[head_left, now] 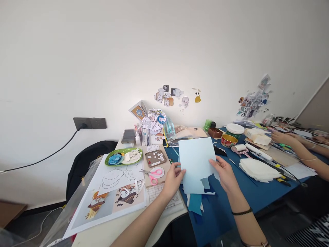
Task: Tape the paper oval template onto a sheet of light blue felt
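A pale blue sheet of paper point(196, 161) is held up between my two hands, its lower right edge cut away in an uneven curve. My left hand point(174, 177) pinches its left edge, and my right hand point(223, 169) grips the right edge with the thumb in front. Below it lie darker blue paper scraps point(195, 203). Pink-handled scissors point(153, 175) rest, blades apart, to the left of my left hand. Farther left, a green tray point(123, 157) holds blue and white cut pieces, above a printed sheet with line drawings point(115, 199).
A small brown tray point(156, 158) with cut-outs sits behind the scissors. On the blue mat at right are a red-gold tin point(229, 140), a white-lidded tub point(234, 129), a lint roller point(240, 148) and white tissues point(259, 169). Another person's hand point(282, 138) works at far right.
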